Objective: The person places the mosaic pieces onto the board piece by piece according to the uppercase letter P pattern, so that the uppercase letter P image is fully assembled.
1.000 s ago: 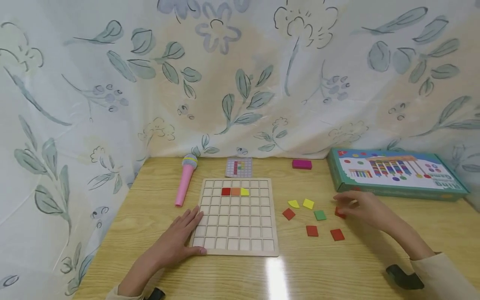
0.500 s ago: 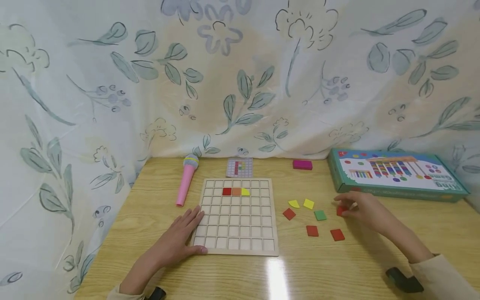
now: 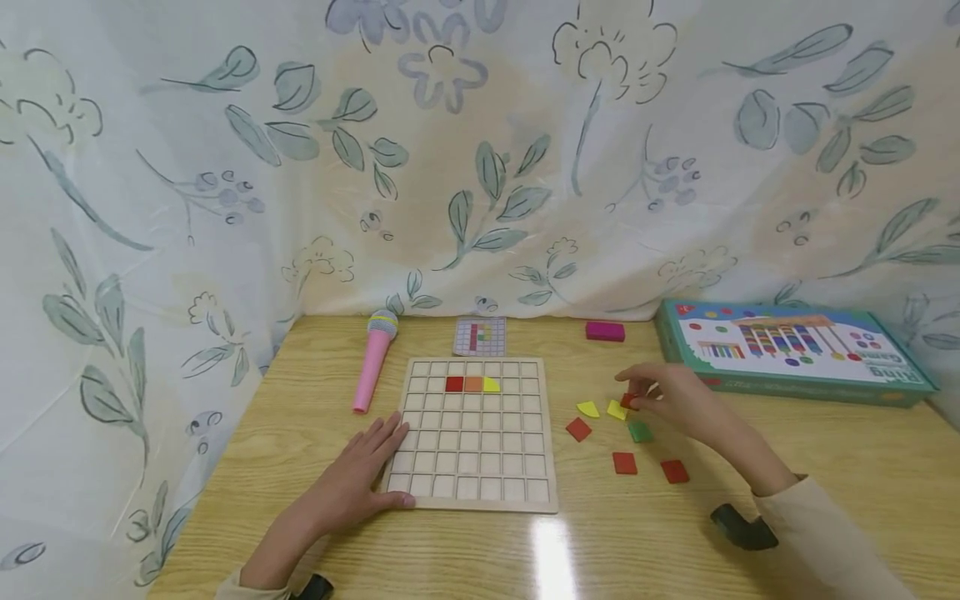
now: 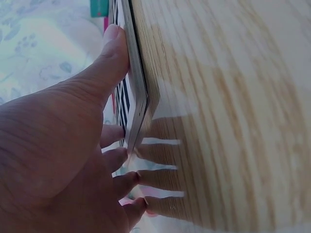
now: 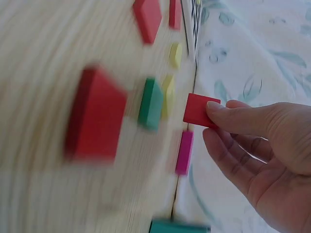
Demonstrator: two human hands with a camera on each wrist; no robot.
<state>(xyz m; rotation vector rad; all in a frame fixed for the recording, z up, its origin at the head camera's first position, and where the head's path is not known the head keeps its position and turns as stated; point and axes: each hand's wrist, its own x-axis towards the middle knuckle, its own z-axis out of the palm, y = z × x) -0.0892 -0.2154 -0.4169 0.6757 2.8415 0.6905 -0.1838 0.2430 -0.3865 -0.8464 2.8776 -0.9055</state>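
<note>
My right hand point(image 3: 675, 402) pinches a red square tile point(image 5: 200, 109) between thumb and fingers, raised above the table near the yellow square tile point(image 3: 616, 410) and the green tile point(image 3: 640, 432). Spread over the lower left corner of a wooden grid board point(image 3: 468, 504), my left hand point(image 3: 352, 477) rests on its edge, thumb at the front and fingers along the side. A red tile point(image 3: 454, 384), an orange tile point(image 3: 473, 384) and a yellow quarter-round tile point(image 3: 491, 385) sit side by side in the board's second row.
Right of the board lie a yellow quarter-round piece point(image 3: 588, 409) and red tiles point(image 3: 578, 429). Behind stand a pattern card point(image 3: 480, 337), a magenta block point(image 3: 604, 332) and a teal game box point(image 3: 795, 346). A pink toy microphone point(image 3: 371, 367) lies at left.
My right hand has lifted the red tile off the table and carried it left, over beside the yellow and green tiles. The left hand stays on the board.
</note>
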